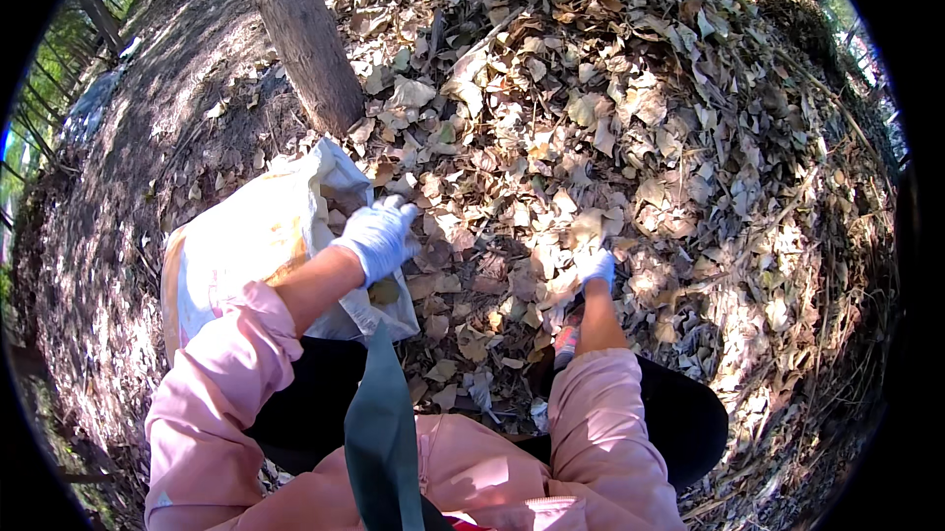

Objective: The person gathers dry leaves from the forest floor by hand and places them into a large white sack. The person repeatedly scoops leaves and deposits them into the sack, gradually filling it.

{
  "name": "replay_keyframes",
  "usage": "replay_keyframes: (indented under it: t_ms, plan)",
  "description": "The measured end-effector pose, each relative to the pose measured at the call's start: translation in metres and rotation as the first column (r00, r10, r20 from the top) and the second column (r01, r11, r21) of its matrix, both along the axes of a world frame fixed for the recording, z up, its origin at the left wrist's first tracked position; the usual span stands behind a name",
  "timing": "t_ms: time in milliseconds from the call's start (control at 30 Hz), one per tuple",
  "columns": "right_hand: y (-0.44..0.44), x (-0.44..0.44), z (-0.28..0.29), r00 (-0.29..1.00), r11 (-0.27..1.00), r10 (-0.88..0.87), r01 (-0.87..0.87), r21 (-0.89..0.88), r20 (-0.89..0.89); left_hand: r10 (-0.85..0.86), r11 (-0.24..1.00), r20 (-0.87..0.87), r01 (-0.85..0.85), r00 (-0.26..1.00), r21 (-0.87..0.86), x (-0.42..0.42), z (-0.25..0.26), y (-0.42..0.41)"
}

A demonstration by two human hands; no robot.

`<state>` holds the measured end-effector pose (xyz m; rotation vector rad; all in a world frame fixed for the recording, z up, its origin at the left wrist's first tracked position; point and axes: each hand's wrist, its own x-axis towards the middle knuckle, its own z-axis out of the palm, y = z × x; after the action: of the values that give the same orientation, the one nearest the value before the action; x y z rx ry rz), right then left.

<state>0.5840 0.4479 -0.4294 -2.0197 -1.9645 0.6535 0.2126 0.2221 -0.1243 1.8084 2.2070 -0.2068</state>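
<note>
A white woven sack (244, 236) with orange patches lies on its side at my left, its mouth facing right. My left hand (375, 236), in a white knit glove, is at that mouth, fingers apart and nothing visible in them. Some dry leaves show inside the opening. My right hand (596, 267), gloved the same way, reaches down into the dry leaves (509, 236) in front of my right shoe (567, 339). Its fingers blur into the pale leaves, so whether it grips any cannot be told.
A tree trunk (306, 36) rises just beyond the sack. Leaves are heaped thickly ahead and to the right, with dry stalks (797, 199) among them. Barer soil (192, 81) slopes off at the left. A dark green strap (384, 428) hangs before my chest.
</note>
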Motion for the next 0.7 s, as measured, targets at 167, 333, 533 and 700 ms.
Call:
replay_keyframes:
  t_ms: [167,333,533,700]
  plan:
    - [-0.027,-0.122,0.068,0.947,0.949,0.315,-0.314,0.031,-0.065,0.283,0.939,0.095,-0.255,0.955,-0.233,0.028,-0.073,0.028]
    - [0.023,-0.128,0.125,0.959,0.932,0.278,-0.256,0.256,-0.056,0.587,0.765,0.448,-0.642,0.675,-0.036,-0.003,-0.165,0.036]
    - [0.101,-0.055,0.104,0.999,0.998,-0.053,0.053,0.023,-0.003,0.581,0.583,0.472,-0.744,0.663,0.327,-0.089,-0.177,0.119]
    - [0.128,-0.081,0.077,0.989,0.995,-0.091,0.086,-0.043,-0.116,0.702,0.386,0.567,-0.900,0.430,0.204,-0.184,-0.200,0.180]
